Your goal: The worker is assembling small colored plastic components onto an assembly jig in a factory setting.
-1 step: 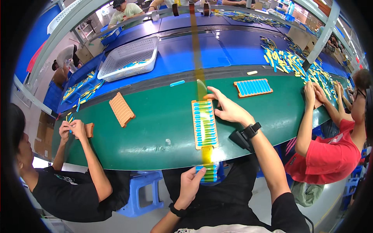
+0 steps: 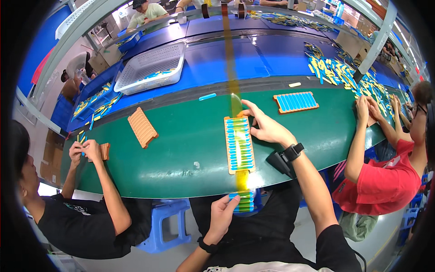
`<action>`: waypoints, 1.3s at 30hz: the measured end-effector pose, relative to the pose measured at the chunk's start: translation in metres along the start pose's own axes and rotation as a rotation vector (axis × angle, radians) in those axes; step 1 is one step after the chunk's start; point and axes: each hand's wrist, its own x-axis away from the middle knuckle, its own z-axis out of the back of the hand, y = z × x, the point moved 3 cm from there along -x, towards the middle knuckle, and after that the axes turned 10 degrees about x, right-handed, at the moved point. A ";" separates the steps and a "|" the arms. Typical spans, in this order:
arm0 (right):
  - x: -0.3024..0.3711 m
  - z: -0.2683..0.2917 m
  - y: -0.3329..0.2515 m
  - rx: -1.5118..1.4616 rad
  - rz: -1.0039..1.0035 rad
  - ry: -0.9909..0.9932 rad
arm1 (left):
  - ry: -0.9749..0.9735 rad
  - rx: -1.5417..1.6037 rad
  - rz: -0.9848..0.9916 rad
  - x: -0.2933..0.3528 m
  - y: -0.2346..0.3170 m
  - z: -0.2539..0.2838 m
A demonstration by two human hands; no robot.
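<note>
An orange slotted tray (image 2: 252,154) lies lengthwise before me on the green table, its slots filled with thin blue strips. Translucent yellow tape (image 2: 242,181) runs down from above, along the tray's middle and over the table's near edge. My left hand (image 2: 221,213) pinches the tape's lower end, where several blue strips (image 2: 244,202) hang stuck to it in a row. At the tray's far right corner is my right hand (image 2: 267,127), thumb and fingers apart, fingertips by the tray's far end next to the tape. Whether they touch the tape I cannot tell.
Another filled orange tray (image 2: 296,102) lies to the right, an unfilled one (image 2: 142,128) to the left. A loose blue strip (image 2: 207,97) lies at the far edge. Beyond stand a white basket (image 2: 152,68) and a strip pile (image 2: 333,72). Co-workers sit on both sides.
</note>
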 end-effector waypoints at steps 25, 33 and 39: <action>0.082 -0.029 -0.070 -0.056 -0.061 0.333 | 0.134 0.043 0.001 -0.004 0.009 0.001; 0.118 -0.055 -0.119 0.231 0.140 0.097 | 0.176 0.034 0.028 -0.005 0.004 0.004; 0.129 -0.072 -0.117 0.550 0.118 0.177 | 0.161 0.000 0.039 -0.004 0.004 0.007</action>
